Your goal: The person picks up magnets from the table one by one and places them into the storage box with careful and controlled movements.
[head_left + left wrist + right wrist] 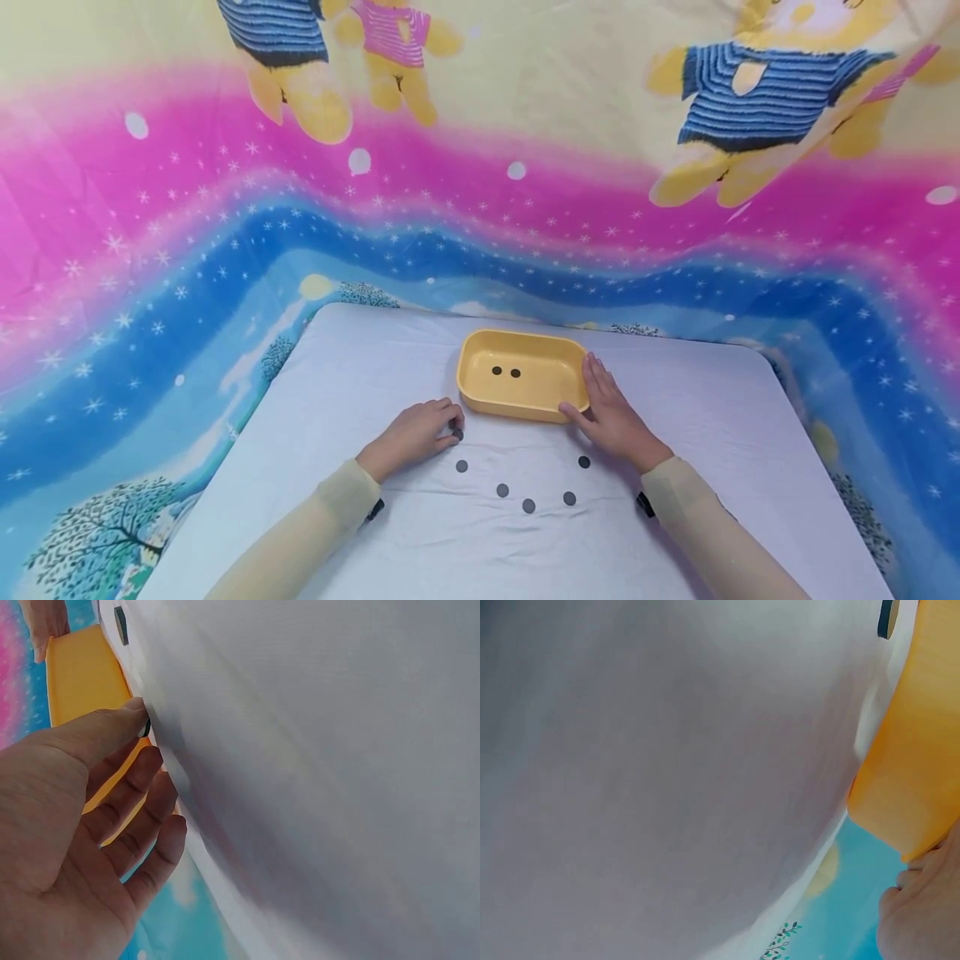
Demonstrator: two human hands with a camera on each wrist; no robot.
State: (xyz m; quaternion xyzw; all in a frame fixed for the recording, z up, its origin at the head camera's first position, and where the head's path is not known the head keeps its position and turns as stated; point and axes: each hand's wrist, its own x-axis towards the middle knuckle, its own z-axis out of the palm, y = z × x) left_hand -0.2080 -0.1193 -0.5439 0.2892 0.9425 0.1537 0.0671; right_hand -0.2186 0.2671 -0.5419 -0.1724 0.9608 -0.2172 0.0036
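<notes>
My left hand (416, 433) is at the near left corner of a yellow rectangular box (525, 410). Between its thumb and fingertips it pinches a small dark round disc (145, 729), held right at the white cloth. The other left fingers are loosely bent. At the box's right end, my right hand (618, 421) holds the corner, thumb over the near rim and fingers along the side wall. Two dark discs (515, 373) lie side by side on the box floor. Several more discs (528, 506) are spread in a curve on the cloth in front of the box.
A white cloth (390, 358) with slight wrinkles covers the table. Behind and beside the table hangs a printed curtain (480, 200) with bears, snowflakes and trees. Each wrist has a small black device under its sleeve (330, 508).
</notes>
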